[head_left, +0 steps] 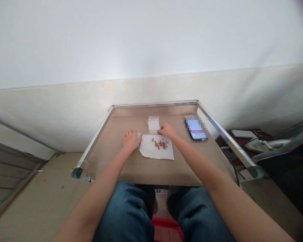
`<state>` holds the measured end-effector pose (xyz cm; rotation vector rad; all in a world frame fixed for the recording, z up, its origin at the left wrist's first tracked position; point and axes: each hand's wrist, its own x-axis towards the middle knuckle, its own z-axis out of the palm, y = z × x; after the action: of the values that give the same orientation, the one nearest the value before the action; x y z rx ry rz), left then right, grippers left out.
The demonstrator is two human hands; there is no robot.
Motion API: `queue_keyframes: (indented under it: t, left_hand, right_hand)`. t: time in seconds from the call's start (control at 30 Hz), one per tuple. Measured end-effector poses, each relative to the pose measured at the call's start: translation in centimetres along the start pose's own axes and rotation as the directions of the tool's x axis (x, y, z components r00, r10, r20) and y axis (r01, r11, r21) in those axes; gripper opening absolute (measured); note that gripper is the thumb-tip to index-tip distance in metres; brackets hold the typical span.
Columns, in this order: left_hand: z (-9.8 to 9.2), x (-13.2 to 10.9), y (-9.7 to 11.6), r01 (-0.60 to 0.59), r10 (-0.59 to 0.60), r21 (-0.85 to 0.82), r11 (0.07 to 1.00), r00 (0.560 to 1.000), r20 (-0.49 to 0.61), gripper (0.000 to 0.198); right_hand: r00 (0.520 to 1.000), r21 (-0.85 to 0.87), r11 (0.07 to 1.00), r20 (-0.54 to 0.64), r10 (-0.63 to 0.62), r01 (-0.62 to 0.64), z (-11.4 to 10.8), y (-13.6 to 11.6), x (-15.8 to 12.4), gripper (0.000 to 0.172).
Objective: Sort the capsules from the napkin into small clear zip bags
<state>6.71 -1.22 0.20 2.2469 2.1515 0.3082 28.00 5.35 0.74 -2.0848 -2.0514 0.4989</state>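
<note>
A white paper sheet (148, 151) lies on the brown cardboard tabletop, and several small pink, brown and yellow capsules (161, 144) are gathered on it. Just beyond the sheet is a flat, whitish stack of small plastic bags (153, 123). My right hand (167, 129) is closed in a pinch at the near right corner of that stack; its fingertips partly hide what they grip. To the left, my left hand (131, 139) rests flat with fingers spread, its thumb near the sheet's left edge. A small clear piece of plastic (138, 135) shows beside its fingers.
A phone (195, 128) with a lit screen lies at the table's right side. The metal frame (155, 103) rises around the tabletop, against the wall (151, 89). On the right, a lower surface holds a white box (243, 133) and cables. Below is a red stool edge (166, 222).
</note>
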Motion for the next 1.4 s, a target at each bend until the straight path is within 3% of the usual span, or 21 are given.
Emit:
queue_keyframes:
  t: [0.13, 0.23, 0.3, 0.4, 0.47, 0.53, 0.97, 1.13, 1.27, 1.4]
  left_hand:
    - [-0.3, 0.1, 0.2, -0.008, 0.006, -0.017, 1.0, 0.996, -0.092, 0.051]
    - [-0.5, 0.1, 1.2, -0.191, 0.183, -0.064, 0.979, 0.977, -0.11, 0.051]
    - [-0.5, -0.2, 2.3, -0.36, 0.355, -0.119, 0.925, 0.933, -0.057, 0.052]
    - [-0.1, -0.8, 4.0, -0.537, 0.557, -0.206, 0.818, 0.829, 0.049, 0.055]
    - [0.4, -1.2, 4.9, -0.58, 0.614, -0.235, 0.78, 0.783, 0.106, 0.059]
    - [0.9, -1.5, 5.4, -0.587, 0.626, -0.24, 0.773, 0.766, 0.146, 0.065]
    - [1.9, -1.7, 6.0, -0.534, 0.574, -0.23, 0.814, 0.8, 0.175, 0.073]
    - [1.7, -1.5, 5.9, -0.5, 0.541, -0.235, 0.833, 0.826, 0.16, 0.072]
    - [1.8, -1.4, 5.6, -0.464, 0.507, -0.24, 0.853, 0.845, 0.167, 0.071]
    - [2.0, -1.4, 5.4, -0.474, 0.508, -0.195, 0.859, 0.839, 0.197, 0.073]
  right_hand:
    - [1.0, 0.031, 0.999, 0.005, -0.013, 0.013, 0.1, 0.0, 0.0, 0.02]
    - [1.0, 0.052, 0.999, -0.014, -0.003, 0.004, 0.1, 0.0, 0.0, 0.022]
    - [1.0, 0.058, 0.998, -0.021, 0.004, -0.003, 0.1, 0.1, 0.0, 0.026]
    - [1.0, 0.05, 0.999, -0.014, -0.009, 0.009, 0.0, 0.2, 0.0, 0.031]
    - [1.0, 0.048, 0.999, -0.008, -0.021, 0.021, 0.0, 0.2, -0.1, 0.031]
    - [1.0, 0.054, 0.998, 0.001, -0.026, 0.026, 0.0, 0.3, -0.1, 0.029]
    - [0.999, 0.125, 0.992, -0.033, -0.017, 0.021, 0.3, 0.5, 0.6, 0.024]
    - [0.995, 0.072, 0.993, -0.033, -0.094, 0.096, -0.4, 1.5, 0.7, 0.025]
    - [0.97, -0.086, 0.975, 0.149, -0.192, 0.206, -1.6, 2.5, 1.0, 0.027]
    - [0.89, -0.133, 0.953, 0.411, -0.198, 0.274, -2.7, 3.1, 1.2, 0.032]
